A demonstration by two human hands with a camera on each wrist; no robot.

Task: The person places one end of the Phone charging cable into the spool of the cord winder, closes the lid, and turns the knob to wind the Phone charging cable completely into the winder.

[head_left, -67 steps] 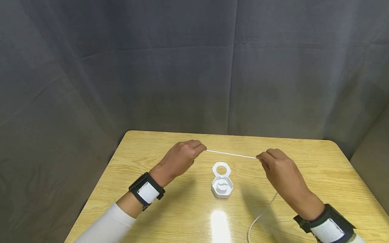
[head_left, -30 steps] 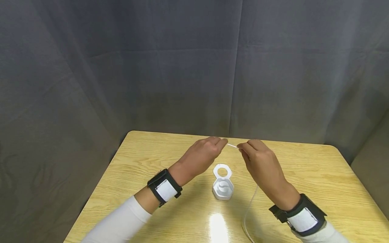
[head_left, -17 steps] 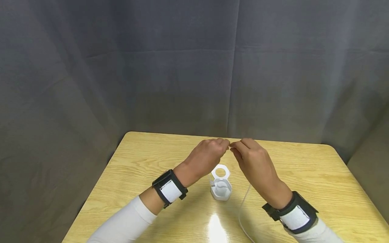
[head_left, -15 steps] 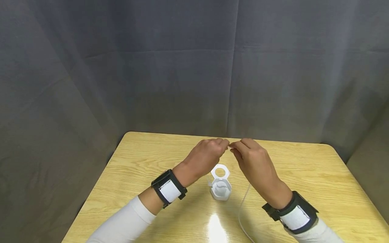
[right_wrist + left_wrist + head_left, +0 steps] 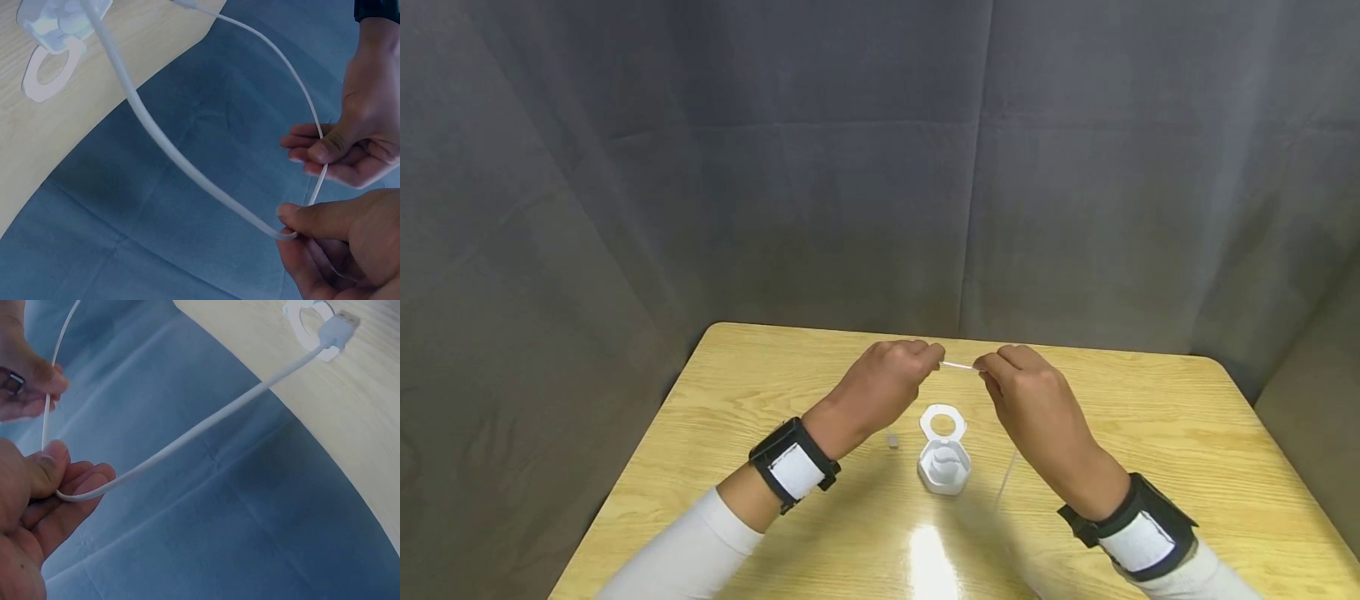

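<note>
A thin white cable (image 5: 957, 365) is held above the wooden table (image 5: 1150, 433). My left hand (image 5: 925, 360) pinches it between thumb and fingers (image 5: 53, 456). My right hand (image 5: 988, 367) pinches it a short way to the right, thumb on top (image 5: 294, 215). Only a brief straight stretch shows between the hands. From the left hand the cable (image 5: 187, 434) hangs down to a white plug (image 5: 340, 326), which also shows below that hand (image 5: 892, 439). From the right hand a long loop (image 5: 175, 156) drops toward the table. A white plastic holder (image 5: 945, 467) with a ring tab (image 5: 942, 421) lies below both hands.
A grey curtain (image 5: 850, 208) closes off the back and both sides of the table. The table's far edge (image 5: 955, 335) runs just behind the hands. Both wrists wear black bands (image 5: 790, 467) with white patches.
The hands came together from a wide spread until they nearly touched. They have now drawn slightly apart, the left going left, and the plug end hangs below the left hand.
</note>
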